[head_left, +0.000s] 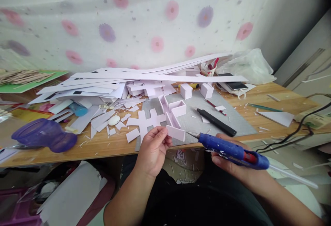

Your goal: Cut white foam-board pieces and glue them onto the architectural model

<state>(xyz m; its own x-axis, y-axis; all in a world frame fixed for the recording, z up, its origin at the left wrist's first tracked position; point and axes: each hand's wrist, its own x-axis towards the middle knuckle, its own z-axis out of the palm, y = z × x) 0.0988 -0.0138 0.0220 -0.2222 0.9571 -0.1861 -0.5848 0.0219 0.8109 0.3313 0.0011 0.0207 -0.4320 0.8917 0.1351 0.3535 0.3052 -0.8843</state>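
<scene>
My left hand pinches a small white foam-board strip at the table's front edge, fingers closed on its left end. My right hand is wrapped round a blue hot glue gun with a red trigger. The gun's metal nozzle points left and sits just right of the strip, almost touching it. Behind the strip on a grey cutting mat lie a cross-shaped white cut-out and open foam-board boxes.
A heap of white foam-board strips and offcuts covers the back left of the wooden table. A black craft knife, two small white cubes, a purple vase-like object, a phone and a black cable lie around.
</scene>
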